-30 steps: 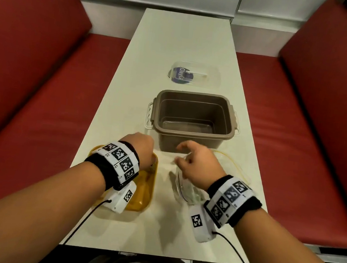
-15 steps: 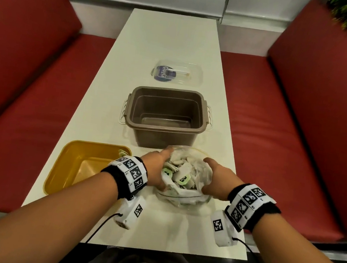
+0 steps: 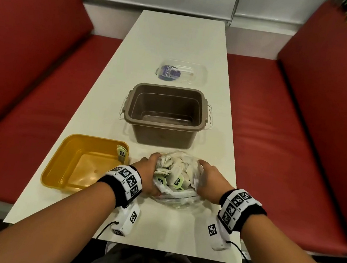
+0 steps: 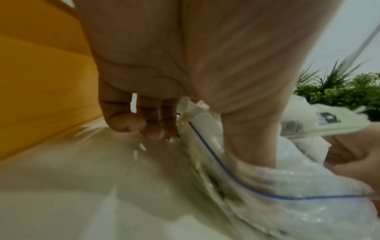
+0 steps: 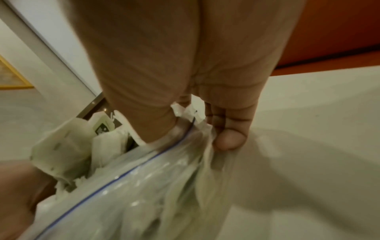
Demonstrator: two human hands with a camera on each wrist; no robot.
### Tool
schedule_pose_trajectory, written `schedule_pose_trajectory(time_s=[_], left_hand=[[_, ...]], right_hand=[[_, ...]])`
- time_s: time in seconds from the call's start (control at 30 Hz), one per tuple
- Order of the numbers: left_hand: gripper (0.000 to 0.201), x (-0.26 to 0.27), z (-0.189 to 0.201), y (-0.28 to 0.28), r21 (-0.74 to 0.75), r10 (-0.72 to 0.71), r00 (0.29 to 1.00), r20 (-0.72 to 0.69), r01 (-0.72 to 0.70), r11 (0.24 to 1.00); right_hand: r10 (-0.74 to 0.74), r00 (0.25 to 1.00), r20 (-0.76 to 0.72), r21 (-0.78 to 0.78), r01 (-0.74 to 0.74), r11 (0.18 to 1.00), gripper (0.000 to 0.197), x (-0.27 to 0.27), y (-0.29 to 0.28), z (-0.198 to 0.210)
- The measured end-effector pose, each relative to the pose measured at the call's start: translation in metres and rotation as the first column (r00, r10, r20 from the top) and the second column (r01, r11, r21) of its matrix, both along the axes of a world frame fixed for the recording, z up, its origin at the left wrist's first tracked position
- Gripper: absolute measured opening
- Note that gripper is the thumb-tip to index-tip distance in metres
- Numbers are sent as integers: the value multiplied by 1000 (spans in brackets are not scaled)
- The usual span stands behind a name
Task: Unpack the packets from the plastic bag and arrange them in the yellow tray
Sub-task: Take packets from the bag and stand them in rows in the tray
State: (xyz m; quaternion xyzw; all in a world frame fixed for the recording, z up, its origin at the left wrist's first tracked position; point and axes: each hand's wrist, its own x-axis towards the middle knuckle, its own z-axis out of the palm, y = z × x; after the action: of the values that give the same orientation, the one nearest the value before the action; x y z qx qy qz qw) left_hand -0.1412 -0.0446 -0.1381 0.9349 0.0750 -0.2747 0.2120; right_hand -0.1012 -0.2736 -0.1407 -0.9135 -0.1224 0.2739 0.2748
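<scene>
A clear zip plastic bag full of white and green packets sits on the white table near its front edge. My left hand grips the bag's left rim, thumb inside the mouth, fingers curled outside. My right hand grips the right rim the same way, pulling the mouth wide. The yellow tray lies just left of the bag, with one or two packets leaning in its far right corner.
A brown plastic tub stands empty right behind the bag. Farther back lies a clear lid with a blue label. Red bench seats flank the table on both sides.
My left hand left the yellow tray and came over to the bag. Both hands took the bag's rim and spread its mouth, showing the packets.
</scene>
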Motion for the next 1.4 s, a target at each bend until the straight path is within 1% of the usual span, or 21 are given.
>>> schedule_pose_trajectory(time_s=[0.13,0.2,0.27,0.33,0.43,0.47,0.53,0.63,0.73,0.8,0.87,0.9,0.97,1.03,1.07,1.1,1.17,1.2,1.23,1.3,1.4], left_hand=[[133,-1,11,1,54,-18,1000,14,17,998],[133,1,24,6,40,-41,998,57,38,998],[128,1,37,11,16,-41,990,134,39,999],[112,-1,48,13,15,-46,969,245,44,999],[67,0,58,10,-10,-65,926,373,74,997],[53,1,60,9,-15,-84,919,386,97,995],[34,2,62,6,1,-136,921,366,145,989],[20,1,57,3,12,-143,933,331,147,989],[13,-1,54,4,30,-128,935,331,126,992],[9,-2,57,5,29,-130,928,348,128,991],[6,-3,64,6,16,-125,910,396,130,991],[5,-3,68,7,-2,-112,895,433,125,992],[4,-3,78,8,-42,-84,857,509,121,992],[6,-4,87,8,-81,-76,822,564,147,986],[7,-4,91,7,-112,-73,812,579,168,979],[8,-4,94,6,-146,-69,805,590,190,971],[9,-4,97,4,-186,-57,787,614,214,959],[9,-4,98,4,-192,-45,779,625,209,959],[10,-4,98,4,-196,-26,774,633,192,962],[8,-4,100,5,-213,26,776,631,141,967],[4,-5,101,7,-237,70,790,610,97,967]], right_hand=[[30,999,-12,-37,-30,999,85,6,-1,2],[39,999,-14,-28,-40,999,92,9,-5,7],[20,999,36,15,-21,1000,94,10,-8,14],[-1,990,144,56,-7,998,97,8,-7,22],[27,961,275,89,-53,995,104,3,-1,31],[69,952,299,78,-97,992,108,2,1,32],[172,939,299,16,-185,983,119,-1,5,31],[253,936,246,-78,-241,967,131,-5,11,19],[253,942,218,-97,-237,967,137,-9,14,9],[256,946,199,-117,-236,965,136,-9,15,11],[246,946,212,-141,-220,965,128,-5,17,21],[238,938,251,-150,-205,967,120,-3,18,27],[237,891,387,-143,-195,970,95,-2,24,40],[211,849,484,-32,-223,974,69,-1,33,50],[177,854,488,65,-239,969,59,-1,37,55],[137,879,457,176,-240,955,48,-1,40,59],[65,936,346,354,-195,915,23,-2,45,65],[37,950,311,398,-165,903,11,-1,47,65],[8,959,284,421,-132,898,4,0,47,64],[-51,978,203,464,-51,884,18,1,47,62],[-94,994,61,542,46,839,26,0,46,66]])
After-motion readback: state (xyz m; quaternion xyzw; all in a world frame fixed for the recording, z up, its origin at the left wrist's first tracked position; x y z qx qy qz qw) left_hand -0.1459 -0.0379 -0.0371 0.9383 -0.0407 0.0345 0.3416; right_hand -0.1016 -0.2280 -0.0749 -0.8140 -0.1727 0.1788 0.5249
